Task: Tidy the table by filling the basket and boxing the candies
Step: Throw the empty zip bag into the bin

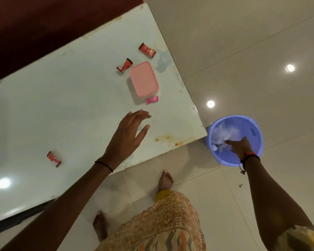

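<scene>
A pink lidded box (pixel 144 79) lies near the table's right edge. Around it are wrapped candies: a red one (pixel 147 50) beyond it, a red one (pixel 124 65) at its far left corner, a pink one (pixel 152 100) just in front. Another red candy (pixel 54 158) lies far to the left. My left hand (pixel 129 134) hovers open over the table, below the pink candy, holding nothing. On the floor by the table corner stands a blue basket (pixel 257 140) with clear plastic wrappers (pixel 223 134) inside. My right hand (pixel 240 146) reaches into it, fingers among the plastic.
The pale table (pixel 71 105) has a stained patch near its front right corner (pixel 170 139). A dark red wall runs behind it. My bare feet (pixel 165 181) stand on the glossy tiled floor, close to the table edge.
</scene>
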Motion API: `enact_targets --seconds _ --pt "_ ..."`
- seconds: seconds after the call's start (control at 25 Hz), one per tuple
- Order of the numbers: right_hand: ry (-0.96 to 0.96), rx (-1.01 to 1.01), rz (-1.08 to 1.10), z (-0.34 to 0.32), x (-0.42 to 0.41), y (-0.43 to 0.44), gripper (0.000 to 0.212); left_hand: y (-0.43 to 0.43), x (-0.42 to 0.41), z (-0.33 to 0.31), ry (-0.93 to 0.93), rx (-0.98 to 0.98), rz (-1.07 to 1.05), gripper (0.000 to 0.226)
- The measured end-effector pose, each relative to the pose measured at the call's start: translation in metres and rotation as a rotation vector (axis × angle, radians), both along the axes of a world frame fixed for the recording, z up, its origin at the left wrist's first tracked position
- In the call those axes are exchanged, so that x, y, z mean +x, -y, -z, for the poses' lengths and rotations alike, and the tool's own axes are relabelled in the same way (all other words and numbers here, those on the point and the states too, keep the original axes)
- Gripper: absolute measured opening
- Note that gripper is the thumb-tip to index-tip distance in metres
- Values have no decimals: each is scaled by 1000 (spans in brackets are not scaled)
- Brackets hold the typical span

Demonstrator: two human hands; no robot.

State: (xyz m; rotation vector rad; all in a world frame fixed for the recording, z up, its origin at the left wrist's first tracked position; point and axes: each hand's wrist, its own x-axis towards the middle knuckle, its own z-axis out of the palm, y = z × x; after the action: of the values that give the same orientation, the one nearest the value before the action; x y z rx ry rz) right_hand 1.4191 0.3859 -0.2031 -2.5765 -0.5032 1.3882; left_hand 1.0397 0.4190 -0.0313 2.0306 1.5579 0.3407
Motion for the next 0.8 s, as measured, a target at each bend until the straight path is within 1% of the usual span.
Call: enact_targets --seconds 0.04,0.08,0.24,0.44,0.64,0.8 --pt "4 41 26 1 -3 -2 57 1 0 2 -3 -2 -6 27" --pt "28 84 48 -2 -6 -3 60 2 -1 3 -4 -8 -14 27" --pt "131 173 8 -45 -36 1 37 5 -3 -10 14 -51 -75 28" --pt "191 397 42 -127 -106 2 31 10 -13 -50 33 -28 -143 26" --pt "106 527 -75 -214 -196 -3 31 28 -55 -106 9 41 -224 29" --pt "19 585 -218 -268 -272 1 31 56 -106 -148 26 136 -359 27"
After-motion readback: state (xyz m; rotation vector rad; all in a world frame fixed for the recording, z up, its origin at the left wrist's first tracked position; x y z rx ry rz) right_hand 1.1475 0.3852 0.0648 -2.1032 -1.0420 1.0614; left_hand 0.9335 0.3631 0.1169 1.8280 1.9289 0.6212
